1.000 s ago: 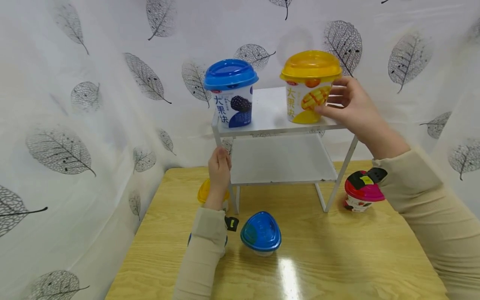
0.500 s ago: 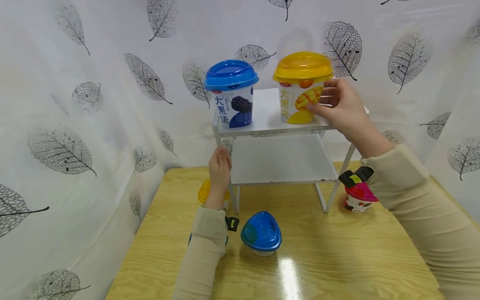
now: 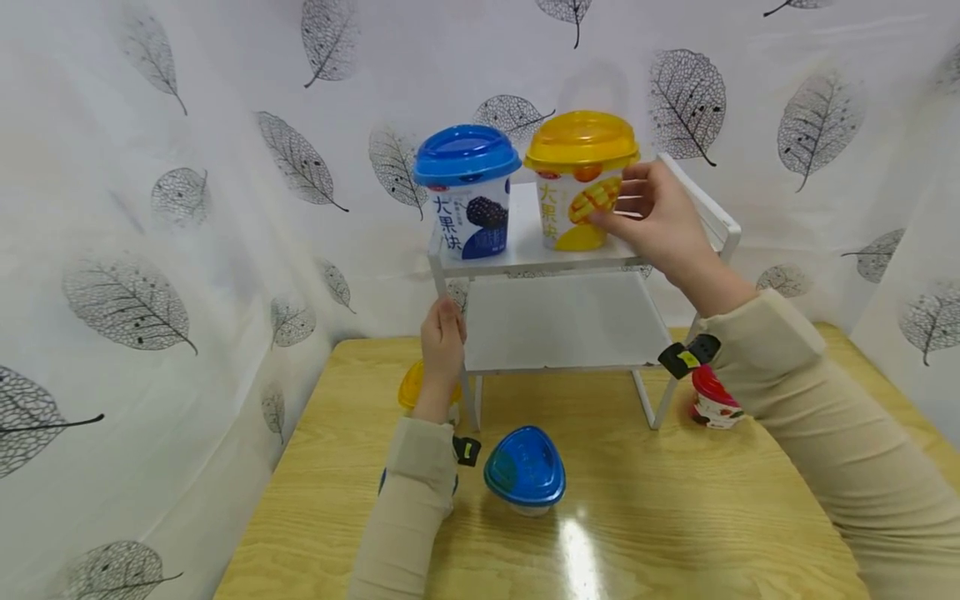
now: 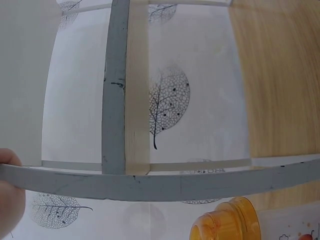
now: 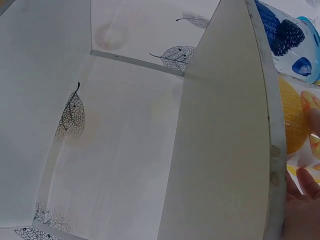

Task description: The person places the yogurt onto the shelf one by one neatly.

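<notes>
My right hand holds a yellow-lidded mango yogurt cup from its right side, thumb at the front. The cup is upright on the top board of a white two-tier rack, close beside a blue-lidded blackberry yogurt cup at the left end. In the right wrist view, the mango cup shows past the board's edge, with fingers at its side. My left hand grips the rack's left front leg below the top board. The left wrist view shows part of that hand on the grey bar.
On the wooden table, a blue-lidded cup stands in front of the rack. A red-lidded cup is by the right leg, partly behind my sleeve. A yellow-lidded cup and another blue lid are partly hidden by my left arm.
My right hand has moved the mango cup leftward along the top board, closer to the blackberry cup. My left hand keeps its grip on the leg.
</notes>
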A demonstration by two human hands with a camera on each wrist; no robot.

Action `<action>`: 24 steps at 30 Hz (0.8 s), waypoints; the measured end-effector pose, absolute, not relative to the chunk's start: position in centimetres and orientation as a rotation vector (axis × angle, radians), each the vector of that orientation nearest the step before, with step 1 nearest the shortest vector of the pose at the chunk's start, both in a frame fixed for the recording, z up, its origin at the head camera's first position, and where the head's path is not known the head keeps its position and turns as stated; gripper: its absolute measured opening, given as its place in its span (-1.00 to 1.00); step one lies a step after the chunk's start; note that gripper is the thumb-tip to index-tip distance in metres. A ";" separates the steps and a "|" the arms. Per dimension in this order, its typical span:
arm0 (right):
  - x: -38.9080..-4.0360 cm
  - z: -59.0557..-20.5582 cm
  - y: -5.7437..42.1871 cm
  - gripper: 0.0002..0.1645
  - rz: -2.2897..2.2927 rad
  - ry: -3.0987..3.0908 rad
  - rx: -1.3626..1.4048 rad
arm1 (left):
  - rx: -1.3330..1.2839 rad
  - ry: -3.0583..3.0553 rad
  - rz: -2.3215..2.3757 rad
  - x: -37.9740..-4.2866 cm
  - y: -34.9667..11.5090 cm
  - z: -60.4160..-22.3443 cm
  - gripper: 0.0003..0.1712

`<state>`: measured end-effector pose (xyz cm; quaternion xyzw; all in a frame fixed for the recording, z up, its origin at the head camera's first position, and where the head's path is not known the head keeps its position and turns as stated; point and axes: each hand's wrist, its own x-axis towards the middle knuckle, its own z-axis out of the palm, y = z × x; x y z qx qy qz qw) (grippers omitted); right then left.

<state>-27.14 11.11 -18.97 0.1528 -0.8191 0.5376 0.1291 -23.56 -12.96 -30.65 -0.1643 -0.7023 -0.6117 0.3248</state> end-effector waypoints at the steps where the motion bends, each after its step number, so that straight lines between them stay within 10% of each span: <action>1: -27.1 -19.0 11.1 -0.34 1.557 -2.382 0.445 | -0.431 -1.843 -1.603 -23.5 -12.9 -30.6 -0.38; 24: -24.7 -20.3 13.9 -0.48 1.816 -2.134 0.538 | -0.422 -1.827 -1.612 -23.8 -13.0 -31.1 -0.37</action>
